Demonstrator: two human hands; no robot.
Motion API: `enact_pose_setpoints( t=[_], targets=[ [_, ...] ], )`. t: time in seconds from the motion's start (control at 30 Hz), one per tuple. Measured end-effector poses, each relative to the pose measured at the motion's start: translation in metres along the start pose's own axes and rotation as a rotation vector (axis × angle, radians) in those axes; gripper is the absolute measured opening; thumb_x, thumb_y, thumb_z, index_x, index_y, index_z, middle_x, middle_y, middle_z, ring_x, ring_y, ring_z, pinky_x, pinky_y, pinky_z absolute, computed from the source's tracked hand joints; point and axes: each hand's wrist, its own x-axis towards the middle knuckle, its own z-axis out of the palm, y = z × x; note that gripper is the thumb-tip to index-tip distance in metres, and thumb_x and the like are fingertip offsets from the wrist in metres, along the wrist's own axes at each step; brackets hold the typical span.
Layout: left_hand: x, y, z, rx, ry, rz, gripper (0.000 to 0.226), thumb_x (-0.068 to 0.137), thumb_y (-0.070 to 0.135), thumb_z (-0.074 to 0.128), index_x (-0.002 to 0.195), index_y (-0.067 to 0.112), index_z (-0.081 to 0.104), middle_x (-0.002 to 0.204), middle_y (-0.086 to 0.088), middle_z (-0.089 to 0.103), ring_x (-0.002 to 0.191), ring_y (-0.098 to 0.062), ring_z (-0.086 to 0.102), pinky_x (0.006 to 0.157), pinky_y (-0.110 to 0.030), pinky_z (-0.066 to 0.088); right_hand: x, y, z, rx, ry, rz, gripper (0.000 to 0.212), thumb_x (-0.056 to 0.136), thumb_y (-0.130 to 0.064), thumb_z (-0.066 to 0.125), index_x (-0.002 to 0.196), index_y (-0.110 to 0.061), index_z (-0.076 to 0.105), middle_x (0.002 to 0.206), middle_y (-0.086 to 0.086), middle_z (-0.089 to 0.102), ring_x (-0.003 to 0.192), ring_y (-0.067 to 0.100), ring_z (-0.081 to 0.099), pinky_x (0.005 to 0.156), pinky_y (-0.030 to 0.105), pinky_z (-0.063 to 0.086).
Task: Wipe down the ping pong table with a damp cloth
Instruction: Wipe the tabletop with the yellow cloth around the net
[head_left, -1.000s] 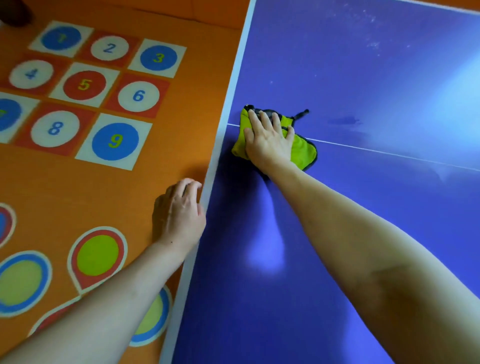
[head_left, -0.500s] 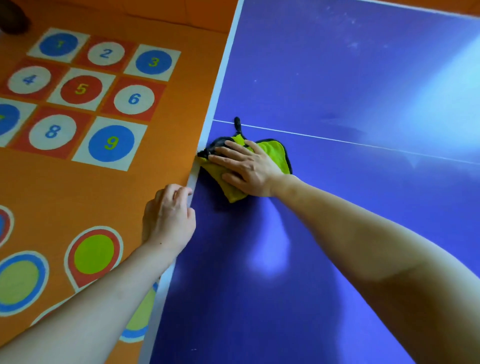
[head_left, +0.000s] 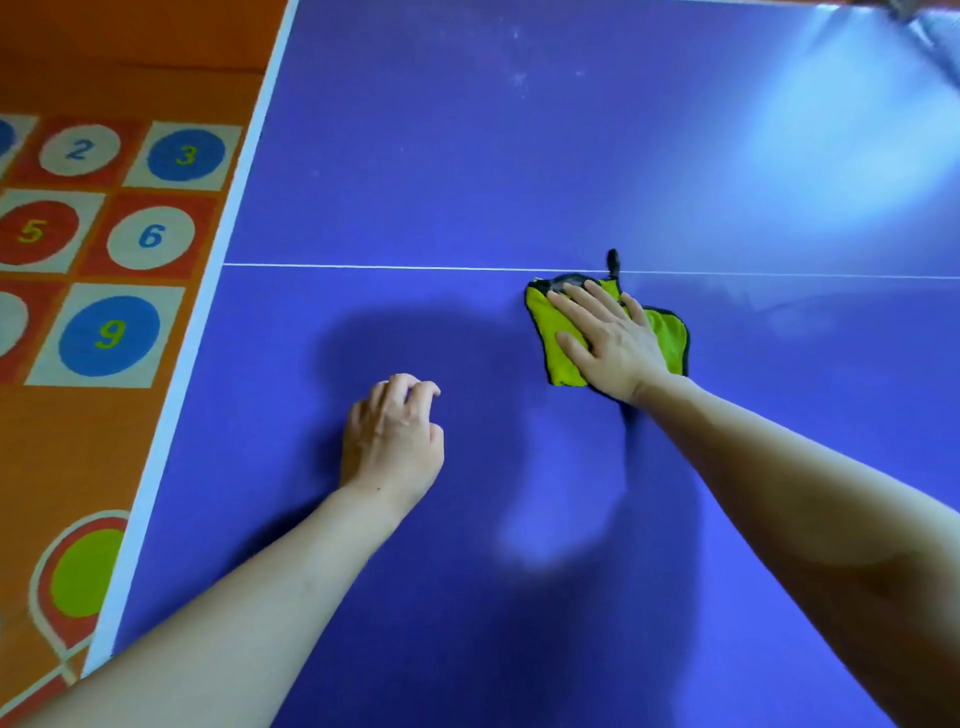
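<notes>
On the far left is an orange floor mat (head_left: 104, 441). It has squares with big round spots and numbers on them, like a blue 3 (head_left: 186, 155), a white 6 (head_left: 151, 236) and a blue 9 (head_left: 109, 335). Lower down on the mat is a green spot with a red ring (head_left: 85, 571).

Next comes the white left edge (head_left: 208, 291) of the table (head_left: 467, 156). The table top is blue-purple. A thin white line (head_left: 389, 267) runs across it from the left edge toward the right.

The left hand (head_left: 392, 441) is over the table, a little way in from the left edge and on the near side of the white line. Its fingers are bent loosely and hold nothing. It has a dark shadow beside it on the table top.

Further right is the cloth (head_left: 558, 353). It is yellow-green with a dark rim, and a small dark loop sticks up across the white line. The cloth lies flat on the table, just on the near side of the line, well away from the left edge. The right hand (head_left: 610, 343) lies flat on top of it with its fingers spread, and covers the middle of it.

Right of the cloth there is a faint smeary patch (head_left: 769, 312) on the table top. At the far right corner a big bright glare (head_left: 831, 156) shines on the table.
</notes>
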Motion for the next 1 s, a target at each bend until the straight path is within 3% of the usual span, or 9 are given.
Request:
enact_pose_setpoints(
  t=[0.2, 0.4, 0.77, 1.0],
  targets=[
    [-0.009, 0.037, 0.011, -0.016, -0.046, 0.060, 0.036, 0.083, 0.014, 0.056, 0.118, 0.021, 0.061, 0.114, 0.003, 0.056, 0.105, -0.024, 0.054, 0.086, -0.039, 0.044, -0.029, -0.012, 0.009, 0.039, 0.091, 0.491, 0.059, 0.107, -0.055, 0.023, 0.165, -0.041, 0.020, 0.172, -0.011, 0.022, 0.161, 0.016, 0.007, 0.125, 0.056, 0.008],
    [-0.034, -0.026, -0.003, 0.056, 0.006, 0.026, 0.037, 0.080, 0.014, 0.062, 0.116, 0.021, 0.063, 0.104, 0.000, 0.054, 0.096, -0.026, 0.054, 0.075, -0.040, 0.046, -0.019, -0.087, 0.024, 0.086, 0.042, 0.705, 0.063, 0.108, -0.051, 0.016, 0.168, -0.035, 0.005, 0.176, 0.001, 0.006, 0.162, 0.030, -0.006, 0.122, 0.070, 0.002],
    [-0.106, -0.195, -0.055, 0.037, 0.031, -0.195, 0.037, 0.083, 0.011, 0.061, 0.119, 0.020, 0.060, 0.119, 0.000, 0.055, 0.107, -0.021, 0.054, 0.084, -0.036, 0.046, 0.044, -0.302, 0.068, 0.058, 0.020, 0.505, 0.065, 0.107, -0.051, 0.021, 0.168, -0.030, 0.012, 0.175, 0.007, 0.013, 0.162, 0.036, 0.000, 0.121, 0.073, 0.003],
    [-0.150, -0.234, -0.062, -0.032, -0.002, -0.228, 0.035, 0.086, 0.009, 0.059, 0.121, 0.014, 0.064, 0.125, 0.001, 0.058, 0.107, -0.021, 0.058, 0.087, -0.035, 0.048, 0.065, -0.416, 0.093, -0.029, -0.070, 0.045, 0.062, 0.108, -0.053, 0.020, 0.167, -0.037, 0.011, 0.174, 0.002, 0.016, 0.162, 0.033, 0.003, 0.120, 0.072, 0.005]
  ],
)
